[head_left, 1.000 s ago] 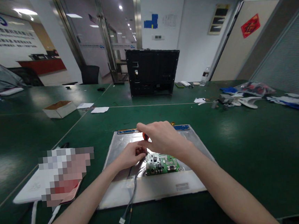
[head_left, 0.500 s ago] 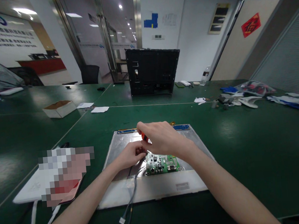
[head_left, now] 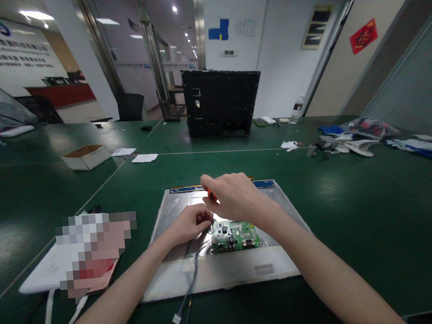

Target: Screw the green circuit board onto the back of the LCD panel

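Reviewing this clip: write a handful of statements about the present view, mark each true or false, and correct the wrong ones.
1. The right hand grips a tool with an orange-red handle. True.
2. The green circuit board lies directly on the table. False: it sits on the flat silver panel.
3. The left hand is at the board's left side. True.
4. The white connector rests on the middle of the panel. False: it lies beyond the panel's near edge.
5. The open white box is to the right of the black housing. False: it is to the left.
6. The black housing stands beyond the panel. True.
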Action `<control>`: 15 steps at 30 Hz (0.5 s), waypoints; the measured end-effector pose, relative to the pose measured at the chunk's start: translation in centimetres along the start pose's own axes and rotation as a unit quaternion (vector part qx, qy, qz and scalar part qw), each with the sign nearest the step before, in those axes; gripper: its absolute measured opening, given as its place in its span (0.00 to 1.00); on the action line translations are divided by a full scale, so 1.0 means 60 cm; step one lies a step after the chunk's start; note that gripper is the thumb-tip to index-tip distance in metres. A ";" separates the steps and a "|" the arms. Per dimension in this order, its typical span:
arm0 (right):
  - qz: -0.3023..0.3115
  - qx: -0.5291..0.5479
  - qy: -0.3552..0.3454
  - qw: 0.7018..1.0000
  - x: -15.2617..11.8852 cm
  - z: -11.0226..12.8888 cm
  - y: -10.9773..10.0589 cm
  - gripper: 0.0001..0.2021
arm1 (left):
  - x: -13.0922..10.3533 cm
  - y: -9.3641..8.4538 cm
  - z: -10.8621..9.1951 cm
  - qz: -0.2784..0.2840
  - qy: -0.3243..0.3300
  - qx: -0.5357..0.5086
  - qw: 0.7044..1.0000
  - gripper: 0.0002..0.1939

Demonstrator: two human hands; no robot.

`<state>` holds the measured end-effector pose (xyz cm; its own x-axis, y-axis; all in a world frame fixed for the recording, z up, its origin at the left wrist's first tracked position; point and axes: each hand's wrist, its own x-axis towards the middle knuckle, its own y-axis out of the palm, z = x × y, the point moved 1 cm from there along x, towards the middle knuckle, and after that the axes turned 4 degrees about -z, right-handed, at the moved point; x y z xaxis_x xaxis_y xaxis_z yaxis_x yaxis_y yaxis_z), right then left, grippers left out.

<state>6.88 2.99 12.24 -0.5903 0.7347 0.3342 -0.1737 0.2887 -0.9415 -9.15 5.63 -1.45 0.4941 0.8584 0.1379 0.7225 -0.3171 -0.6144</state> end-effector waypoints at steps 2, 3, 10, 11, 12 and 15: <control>0.000 0.017 -0.008 1.000 -0.002 0.001 -0.004 0.09 | 0.000 0.000 0.001 -0.005 0.010 0.002 1.000 0.03; 0.000 0.025 -0.014 1.000 -0.003 0.002 -0.005 0.09 | 0.001 0.000 0.001 -0.008 0.015 0.002 1.000 0.02; -0.023 0.002 -0.007 1.000 -0.001 -0.003 0.002 0.15 | -0.001 -0.002 0.001 0.004 -0.002 -0.002 1.000 0.04; -0.022 -0.005 -0.004 1.000 0.000 -0.003 0.004 0.16 | -0.001 -0.002 0.001 0.006 0.000 -0.004 1.000 0.04; -0.018 -0.011 -0.001 1.000 0.001 -0.004 0.005 0.16 | -0.001 -0.002 0.001 0.007 0.002 -0.008 1.000 0.04; -0.014 -0.011 0.006 1.000 0.001 -0.002 0.004 0.09 | -0.001 -0.002 0.001 0.009 0.011 -0.017 1.000 0.05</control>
<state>6.93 3.18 12.03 -0.5767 0.7332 0.3603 -0.1728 0.3216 -0.9310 -9.28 5.66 -1.42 0.5176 0.8435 0.1436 0.7288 -0.3467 -0.5904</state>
